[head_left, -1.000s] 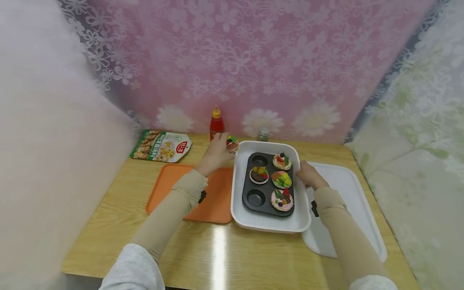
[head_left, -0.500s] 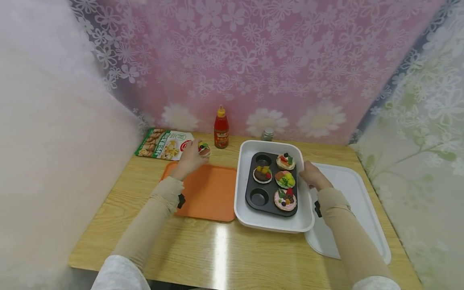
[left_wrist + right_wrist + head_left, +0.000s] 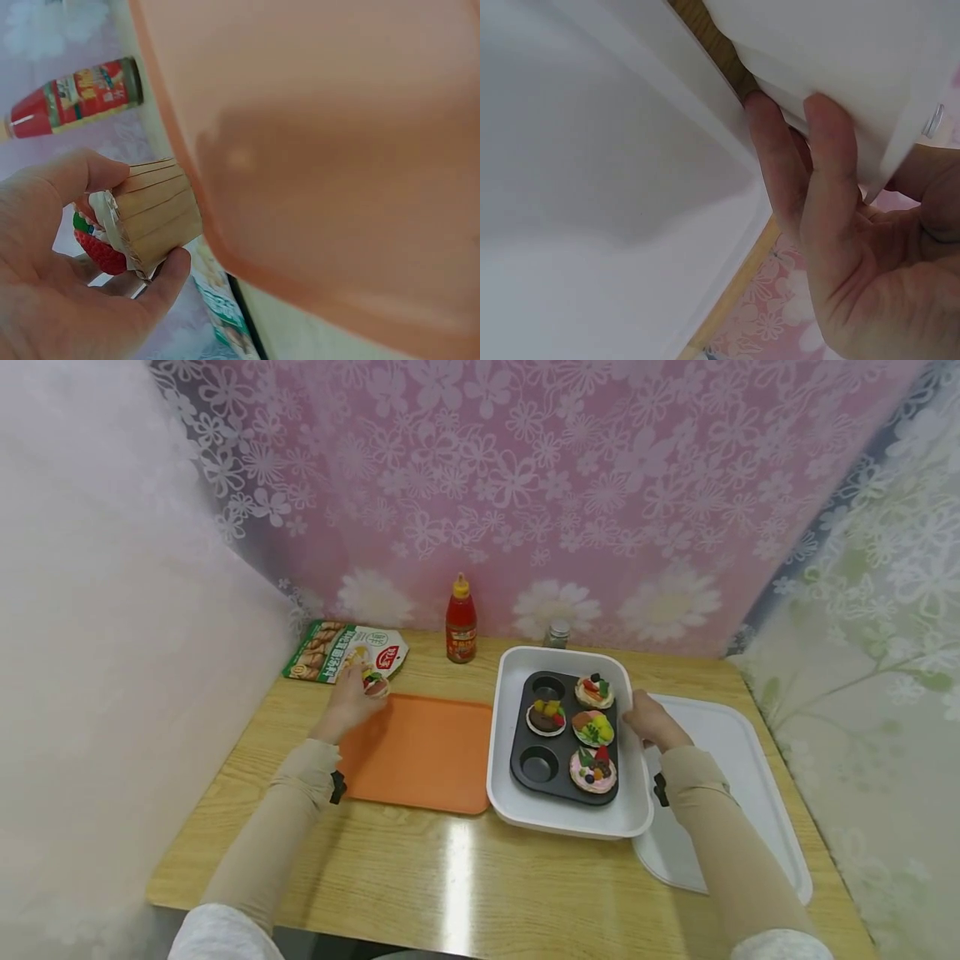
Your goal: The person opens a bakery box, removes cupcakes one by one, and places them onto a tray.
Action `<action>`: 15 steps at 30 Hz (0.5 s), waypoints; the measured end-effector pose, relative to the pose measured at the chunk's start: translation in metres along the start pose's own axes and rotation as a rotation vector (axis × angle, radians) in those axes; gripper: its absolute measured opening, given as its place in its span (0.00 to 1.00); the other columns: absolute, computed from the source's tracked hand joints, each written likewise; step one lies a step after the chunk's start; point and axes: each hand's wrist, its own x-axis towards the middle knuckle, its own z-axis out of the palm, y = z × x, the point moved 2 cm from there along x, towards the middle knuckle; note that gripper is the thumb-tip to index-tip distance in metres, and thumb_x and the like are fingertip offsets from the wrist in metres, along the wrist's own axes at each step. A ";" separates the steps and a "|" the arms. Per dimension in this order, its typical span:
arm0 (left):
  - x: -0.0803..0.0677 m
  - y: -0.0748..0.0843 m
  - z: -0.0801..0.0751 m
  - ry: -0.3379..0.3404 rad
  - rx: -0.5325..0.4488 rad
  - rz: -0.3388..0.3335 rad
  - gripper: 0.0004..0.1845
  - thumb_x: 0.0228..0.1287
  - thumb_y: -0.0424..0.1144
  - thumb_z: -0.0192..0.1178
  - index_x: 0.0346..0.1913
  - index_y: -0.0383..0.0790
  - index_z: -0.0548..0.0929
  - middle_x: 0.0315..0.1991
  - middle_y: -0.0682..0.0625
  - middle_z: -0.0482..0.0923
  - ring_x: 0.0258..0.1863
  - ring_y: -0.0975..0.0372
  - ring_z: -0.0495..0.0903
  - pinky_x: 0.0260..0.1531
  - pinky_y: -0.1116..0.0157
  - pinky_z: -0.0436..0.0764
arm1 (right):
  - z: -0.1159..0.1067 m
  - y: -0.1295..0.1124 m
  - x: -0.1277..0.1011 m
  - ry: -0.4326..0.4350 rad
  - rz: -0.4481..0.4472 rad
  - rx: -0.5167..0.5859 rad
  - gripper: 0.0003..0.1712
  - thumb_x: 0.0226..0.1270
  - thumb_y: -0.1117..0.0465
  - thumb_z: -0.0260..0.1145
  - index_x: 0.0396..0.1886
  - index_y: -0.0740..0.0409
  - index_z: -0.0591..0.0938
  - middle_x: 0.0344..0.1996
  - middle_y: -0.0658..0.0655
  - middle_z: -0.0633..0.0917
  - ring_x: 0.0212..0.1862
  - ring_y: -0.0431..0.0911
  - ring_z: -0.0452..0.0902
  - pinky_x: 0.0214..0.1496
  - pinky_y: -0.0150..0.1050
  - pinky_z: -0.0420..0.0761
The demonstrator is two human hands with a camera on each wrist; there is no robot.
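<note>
At the desk (image 3: 465, 885), we hold a cupcake (image 3: 373, 682) in our left hand (image 3: 347, 699), thumb and fingers pinched round its paper cup, tipped on its side above the far left corner of the orange tray (image 3: 423, 752). The tray lies just below and to the right of that hand, the nearer of the two. Our right hand (image 3: 651, 721) grips the right rim of the white tray (image 3: 564, 818), fingers curled beneath its edge, where a dark muffin tin (image 3: 536, 772) keeps four more cakes. A sauce bottle (image 3: 461, 620) stands behind.
</note>
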 end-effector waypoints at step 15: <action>0.002 -0.023 0.010 0.011 0.042 -0.003 0.41 0.67 0.41 0.68 0.74 0.23 0.61 0.71 0.24 0.59 0.70 0.33 0.66 0.71 0.40 0.71 | -0.002 0.000 0.000 0.004 0.017 -0.026 0.36 0.82 0.64 0.41 0.81 0.74 0.43 0.74 0.82 0.61 0.68 0.74 0.73 0.47 0.55 0.88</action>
